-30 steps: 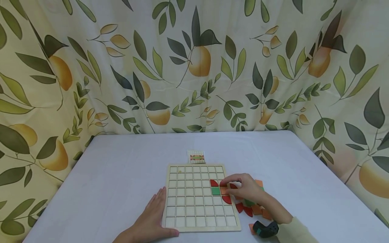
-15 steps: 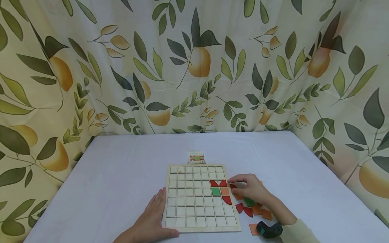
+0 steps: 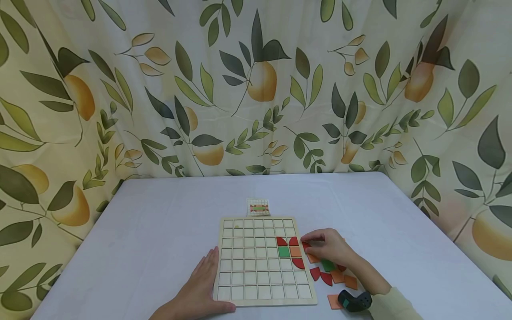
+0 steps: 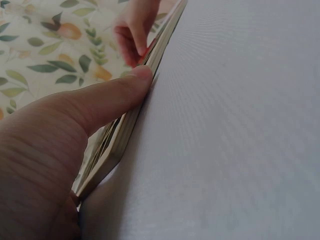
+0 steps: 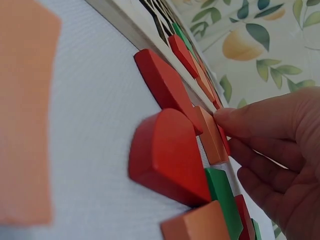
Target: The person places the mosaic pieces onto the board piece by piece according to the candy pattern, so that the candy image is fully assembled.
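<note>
A wooden grid board [image 3: 250, 266] lies on the table. Along its left edge rest the straight fingers of my left hand [image 3: 196, 284], while the thumb [image 4: 107, 100] lies against the front edge. Beside the board's right edge, my right hand [image 3: 334, 246] pinches a red quarter-circle tile [image 3: 306, 245] between thumb and fingers. On the board sit red quarter-circle tiles [image 3: 298, 263], a green square tile [image 3: 284, 252] and an orange square tile [image 3: 295, 251]. An orange tile [image 5: 212, 137] lies close to my right thumb in the right wrist view.
Several loose red, orange and green tiles [image 3: 338, 276] lie right of the board, under and in front of my right forearm. A small pattern card [image 3: 258, 207] lies behind the board. A black device [image 3: 354, 302] sits at my right wrist, near an orange tile [image 3: 334, 302].
My right hand has moved off the board to the right, uncovering a red tile and the orange square, and now is at a loose red tile. My left hand has stayed put.
</note>
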